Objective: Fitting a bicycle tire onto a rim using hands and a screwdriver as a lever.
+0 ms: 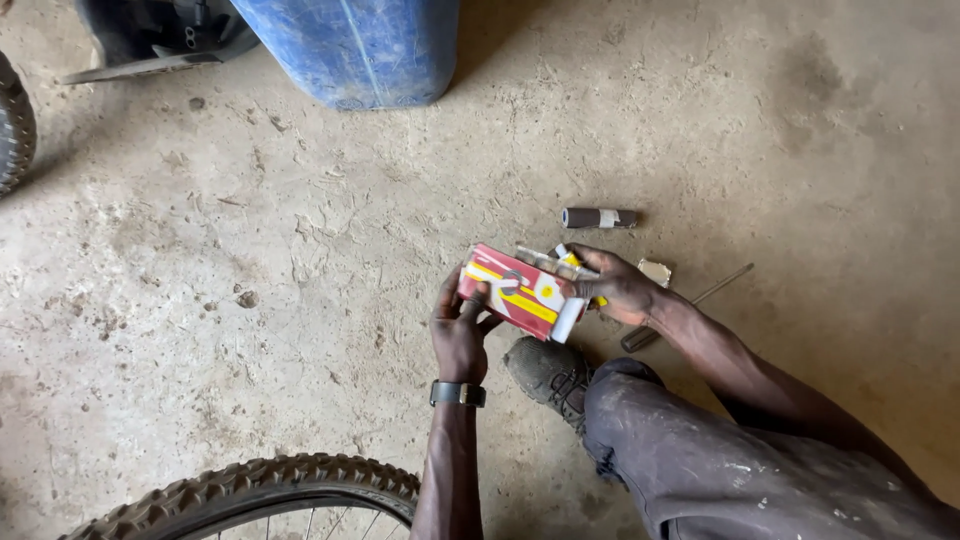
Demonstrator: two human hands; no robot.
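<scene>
A small red, yellow and white cardboard box (512, 291) is held between both hands above the dirt floor. My left hand (458, 335), with a dark watch on its wrist, grips the box's left end. My right hand (620, 287) is at the box's open right end, fingers on a small yellow and white item (568, 259) at the opening. A white flap or tube end (567, 321) sticks out at the box's lower right corner. My right knee in grey trousers and a worn shoe (548, 376) sit just below the hands.
A dark cylinder with a white band (598, 217) lies on the floor behind the box. A metal tool with a thin shaft (690, 303) and a small silvery piece (655, 271) lie under my right wrist. A knobby bicycle tyre (260, 487) curves at the bottom, a blue barrel (360, 50) stands at top.
</scene>
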